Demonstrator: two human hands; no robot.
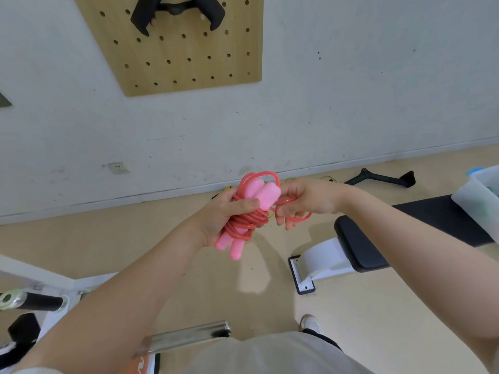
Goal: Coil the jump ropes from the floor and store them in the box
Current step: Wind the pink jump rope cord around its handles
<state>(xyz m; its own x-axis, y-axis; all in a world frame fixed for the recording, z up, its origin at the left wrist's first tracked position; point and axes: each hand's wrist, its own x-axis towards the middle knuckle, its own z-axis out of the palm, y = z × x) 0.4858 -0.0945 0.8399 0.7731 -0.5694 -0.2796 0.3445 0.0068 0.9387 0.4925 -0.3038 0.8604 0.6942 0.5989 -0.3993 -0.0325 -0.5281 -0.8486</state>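
Head view: pink jump rope (247, 220) bundled between left hand (224, 214) and right hand (305, 201).

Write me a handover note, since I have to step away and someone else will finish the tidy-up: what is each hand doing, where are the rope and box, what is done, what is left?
Left hand: grips the pink jump rope around its bundled coils, both handles side by side.
Right hand: fingers pinch the loose end loop beside the bundle.
Box: clear plastic, on the black bench at right.
Done: rope is off the floor and mostly coiled.
Left: secure the last loop and put the bundle in the box. A yellow cord lies on the floor by the wall; possibly another rope to coil.
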